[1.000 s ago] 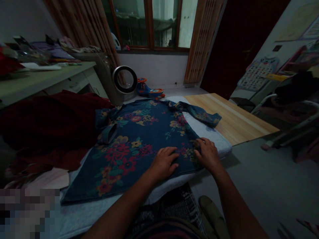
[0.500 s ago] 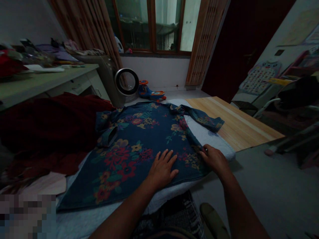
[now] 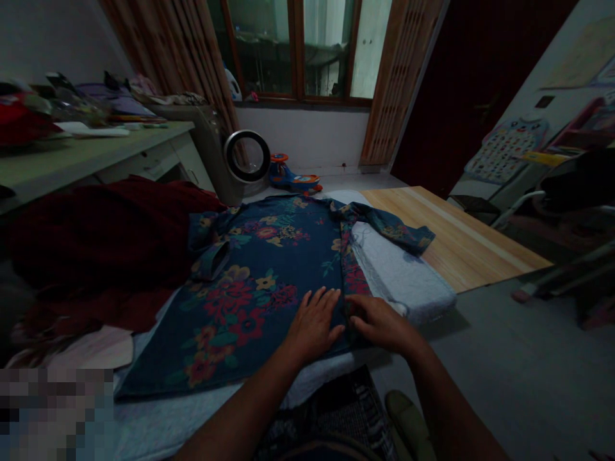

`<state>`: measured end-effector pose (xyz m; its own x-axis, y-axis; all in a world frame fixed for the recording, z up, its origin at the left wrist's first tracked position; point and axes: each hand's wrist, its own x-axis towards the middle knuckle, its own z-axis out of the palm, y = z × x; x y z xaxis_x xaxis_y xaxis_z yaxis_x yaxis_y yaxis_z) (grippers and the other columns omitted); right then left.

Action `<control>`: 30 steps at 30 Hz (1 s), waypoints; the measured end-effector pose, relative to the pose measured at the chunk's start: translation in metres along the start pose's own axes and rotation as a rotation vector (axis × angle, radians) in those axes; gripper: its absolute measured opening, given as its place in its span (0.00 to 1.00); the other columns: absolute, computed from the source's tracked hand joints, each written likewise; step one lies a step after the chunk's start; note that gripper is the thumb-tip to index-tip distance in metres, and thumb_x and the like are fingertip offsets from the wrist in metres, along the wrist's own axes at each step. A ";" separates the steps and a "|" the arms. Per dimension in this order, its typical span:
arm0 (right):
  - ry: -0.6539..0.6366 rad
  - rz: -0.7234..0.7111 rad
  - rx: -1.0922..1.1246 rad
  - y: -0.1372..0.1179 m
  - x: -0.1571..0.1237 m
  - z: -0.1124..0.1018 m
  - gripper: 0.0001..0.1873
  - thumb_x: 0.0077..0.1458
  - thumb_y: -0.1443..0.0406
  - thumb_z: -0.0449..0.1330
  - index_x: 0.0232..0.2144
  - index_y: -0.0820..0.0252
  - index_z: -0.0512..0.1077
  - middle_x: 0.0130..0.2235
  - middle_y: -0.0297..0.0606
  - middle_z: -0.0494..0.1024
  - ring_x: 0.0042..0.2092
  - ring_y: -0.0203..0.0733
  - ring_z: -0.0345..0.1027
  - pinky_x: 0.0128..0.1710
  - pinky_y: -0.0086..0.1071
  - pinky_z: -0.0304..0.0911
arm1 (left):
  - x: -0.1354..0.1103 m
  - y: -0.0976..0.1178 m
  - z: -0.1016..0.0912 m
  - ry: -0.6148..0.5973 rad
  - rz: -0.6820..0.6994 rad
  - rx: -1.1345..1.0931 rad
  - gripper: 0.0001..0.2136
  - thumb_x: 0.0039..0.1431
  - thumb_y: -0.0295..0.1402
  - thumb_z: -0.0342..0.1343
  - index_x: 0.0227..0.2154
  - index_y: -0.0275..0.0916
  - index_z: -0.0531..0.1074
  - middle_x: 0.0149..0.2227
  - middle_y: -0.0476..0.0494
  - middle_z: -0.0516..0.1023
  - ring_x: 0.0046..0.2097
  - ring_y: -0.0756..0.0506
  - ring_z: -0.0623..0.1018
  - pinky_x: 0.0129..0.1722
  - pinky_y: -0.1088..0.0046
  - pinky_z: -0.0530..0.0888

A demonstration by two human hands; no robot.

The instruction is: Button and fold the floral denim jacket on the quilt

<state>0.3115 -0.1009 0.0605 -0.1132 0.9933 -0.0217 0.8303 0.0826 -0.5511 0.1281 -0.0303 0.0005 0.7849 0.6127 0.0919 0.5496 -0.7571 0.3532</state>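
A dark blue floral long-sleeved shirt [image 3: 283, 269] lies spread on a padded, pale cover [image 3: 398, 275]. Its right side is folded inward, making a straight edge beside my hands. My left hand [image 3: 314, 323] rests flat on the shirt near its lower hem, fingers stretched out. Close by on the right, my right hand [image 3: 379, 323] has its fingers curled at the folded-over edge, pinching the fabric. One sleeve reaches out to the far right over the cover and a wooden board. The other sleeve is bunched up at the left.
Dark red cloth [image 3: 106, 237] is heaped at the left, below a cluttered counter [image 3: 158, 137]. The wooden board [image 3: 456, 237] extends to the right. Beyond the shirt are a washing machine with its round door [image 3: 247, 157] open and a blue ride-on toy [image 3: 293, 179].
My right hand has moved left, carrying the shirt's right side inward, so more of the pale cover shows. My left hand has stayed flat in about the same place.
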 end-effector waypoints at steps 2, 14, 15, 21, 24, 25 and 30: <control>-0.090 -0.020 0.030 -0.003 0.000 -0.001 0.16 0.53 0.69 0.56 0.45 0.60 0.73 0.42 0.40 0.79 0.41 0.43 0.72 0.41 0.32 0.63 | 0.000 0.000 -0.001 0.000 0.000 -0.005 0.35 0.62 0.44 0.53 0.68 0.46 0.45 0.68 0.43 0.56 0.69 0.39 0.53 0.67 0.51 0.50; 0.245 0.210 -0.299 0.068 0.034 -0.052 0.16 0.56 0.65 0.56 0.46 0.63 0.75 0.51 0.50 0.74 0.54 0.50 0.66 0.56 0.41 0.58 | -0.001 -0.002 -0.001 -0.012 0.031 0.042 0.25 0.64 0.48 0.50 0.62 0.51 0.61 0.68 0.45 0.57 0.69 0.38 0.53 0.66 0.49 0.51; 0.305 0.277 -0.371 0.079 0.039 -0.057 0.17 0.55 0.65 0.57 0.47 0.63 0.75 0.55 0.53 0.71 0.57 0.54 0.63 0.57 0.44 0.56 | -0.001 -0.002 -0.001 -0.013 0.028 0.040 0.25 0.64 0.48 0.50 0.62 0.50 0.61 0.68 0.45 0.57 0.69 0.38 0.53 0.66 0.49 0.51; 0.721 0.716 -0.396 0.132 0.054 -0.091 0.34 0.49 0.67 0.59 0.59 0.71 0.61 0.59 0.63 0.62 0.59 0.63 0.57 0.54 0.50 0.56 | -0.001 -0.001 -0.001 -0.020 0.012 0.034 0.25 0.63 0.48 0.50 0.62 0.51 0.61 0.68 0.45 0.57 0.69 0.38 0.54 0.67 0.49 0.51; 0.733 0.827 -0.095 0.151 0.058 -0.104 0.33 0.45 0.67 0.59 0.56 0.70 0.64 0.49 0.57 0.73 0.49 0.56 0.68 0.46 0.43 0.63 | 0.000 -0.001 -0.002 -0.023 0.009 0.030 0.26 0.63 0.48 0.51 0.62 0.51 0.61 0.68 0.45 0.57 0.69 0.38 0.54 0.67 0.48 0.51; 0.715 0.839 0.003 0.155 0.061 -0.106 0.30 0.45 0.67 0.59 0.53 0.69 0.67 0.45 0.54 0.75 0.45 0.53 0.70 0.44 0.41 0.65 | 0.000 -0.001 -0.002 -0.025 0.007 0.027 0.26 0.63 0.48 0.51 0.62 0.51 0.61 0.68 0.45 0.57 0.69 0.38 0.54 0.67 0.48 0.51; 0.776 0.537 0.076 0.146 0.076 -0.098 0.29 0.46 0.65 0.55 0.53 0.68 0.69 0.51 0.51 0.74 0.50 0.51 0.69 0.50 0.40 0.63 | 0.000 -0.001 -0.003 -0.023 0.005 0.006 0.25 0.62 0.47 0.52 0.62 0.51 0.61 0.68 0.45 0.57 0.69 0.37 0.53 0.67 0.48 0.50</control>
<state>0.4778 -0.0058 0.0598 0.6913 0.6751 0.2577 0.6249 -0.3795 -0.6822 0.1266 -0.0286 0.0034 0.7942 0.6033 0.0720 0.5471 -0.7616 0.3474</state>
